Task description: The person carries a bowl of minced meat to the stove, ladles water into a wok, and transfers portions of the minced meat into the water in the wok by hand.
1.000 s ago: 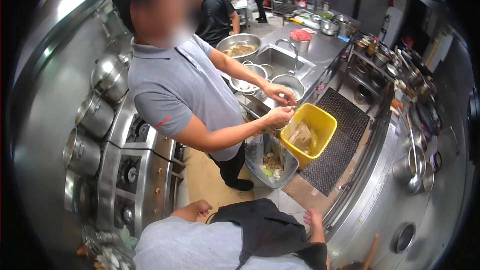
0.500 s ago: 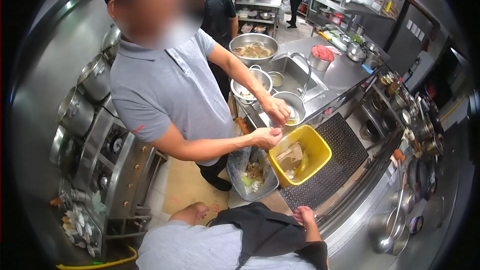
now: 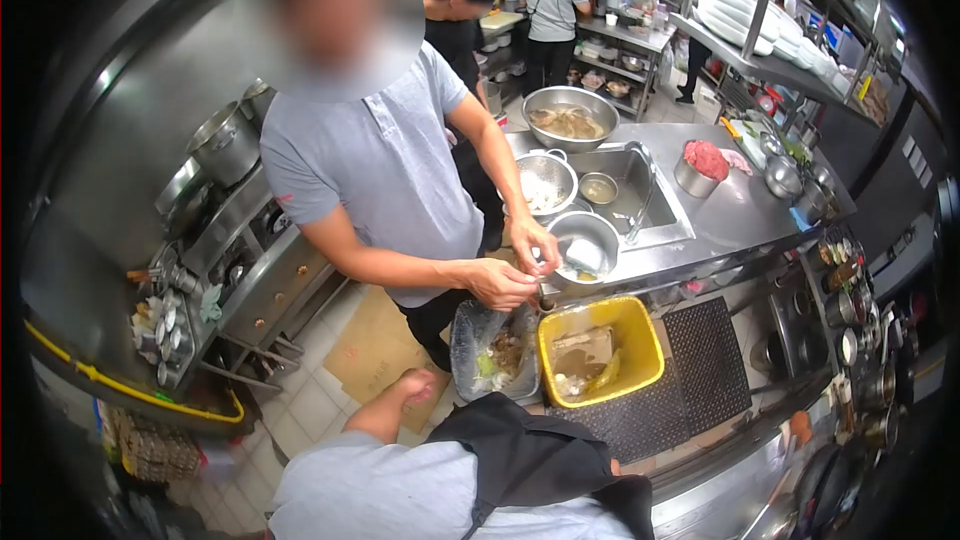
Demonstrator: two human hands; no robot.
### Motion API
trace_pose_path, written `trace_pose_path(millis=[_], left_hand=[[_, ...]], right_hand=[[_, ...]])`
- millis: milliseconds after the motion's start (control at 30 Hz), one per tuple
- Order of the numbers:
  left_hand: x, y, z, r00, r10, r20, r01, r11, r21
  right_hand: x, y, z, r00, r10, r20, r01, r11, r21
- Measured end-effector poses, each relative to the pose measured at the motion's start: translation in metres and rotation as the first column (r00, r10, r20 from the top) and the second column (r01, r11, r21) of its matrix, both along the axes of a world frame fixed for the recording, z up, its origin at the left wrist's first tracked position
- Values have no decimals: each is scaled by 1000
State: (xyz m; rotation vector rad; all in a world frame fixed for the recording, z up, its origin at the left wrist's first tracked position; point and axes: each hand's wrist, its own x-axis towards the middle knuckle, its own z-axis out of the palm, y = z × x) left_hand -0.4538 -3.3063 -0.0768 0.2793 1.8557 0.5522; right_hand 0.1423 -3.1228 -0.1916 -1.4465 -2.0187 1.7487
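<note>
My left hand (image 3: 415, 385) hangs low in front of my body, its fingers curled closed with nothing visible in them. Only a sliver of my right hand (image 3: 614, 466) shows past my black apron (image 3: 540, 450); its fingers are hidden. Ahead, a co-worker in a grey polo shirt (image 3: 375, 160) stands with both hands (image 3: 520, 270) close together, over a lined waste bin (image 3: 465, 355). Something too small to make out is between those fingers. Beside that bin stands a yellow bin (image 3: 650, 365) with cardboard-like pieces and murky contents.
A steel counter (image 3: 745, 202) holds a sink (image 3: 672, 225), a metal pot (image 3: 585, 245), a colander (image 3: 560, 162) and a pot of red meat (image 3: 705, 162). A black mat (image 3: 710, 360) lies on the floor. Stoves stand left; other people work behind.
The view has swung right, showing more of the counter and back area. My right hand has dropped mostly out of sight behind the apron. The co-worker's hands have come closer together.
</note>
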Motion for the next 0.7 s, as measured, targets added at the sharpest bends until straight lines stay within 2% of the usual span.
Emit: trace_pose_path(millis=[33,100,133,167,200,233,267,300,333,367,433,500,567,600,667,700], left_hand=[[11,-10,-7,1000,19,8,-18,999,-31],[62,-30,24,993,106,-57,-111,989,-95],[77,-49,10,1000,31,3,-29,976,-218],[89,-61,-9,996,-39,74,62,942,-329],[114,-63,-4,996,52,69,-23,928,-372],[137,-65,-2,987,148,59,-111,905,-411],[156,-65,-6,986,156,65,-116,906,-406],[169,-58,-9,994,67,84,-26,909,-415],[180,-46,-15,994,-25,105,67,903,-424],[188,-35,-16,994,-16,111,62,903,-425],[191,-9,-16,950,-300,86,311,892,-328],[196,31,-7,981,-193,15,188,931,-314],[207,77,41,954,-269,-129,244,953,-182],[210,93,51,954,-266,-138,239,953,-185],[211,115,62,937,-203,-285,233,970,74],[211,125,62,932,-234,-277,259,964,57]], right_hand=[[17,14,-12,993,112,-43,-105,985,134],[50,47,-33,959,257,-124,-201,917,345],[64,65,-44,925,338,-175,-228,860,456],[62,77,-11,985,130,-109,-114,984,138],[48,86,55,985,-172,18,172,962,-213],[32,95,124,880,-429,205,476,785,-397],[43,108,106,866,-485,122,486,757,-438],[53,127,91,870,-481,107,477,768,-427],[55,138,99,837,-540,88,513,717,-472],[63,141,105,800,-593,91,545,656,-522],[71,154,108,807,-587,63,522,660,-541],[66,171,116,796,-605,15,498,640,-585],[61,190,113,805,-594,-11,478,658,-581],[52,202,112,803,-595,-44,465,671,-577],[33,219,132,803,-592,-70,453,683,-573],[28,225,145,798,-596,-88,456,692,-560]])
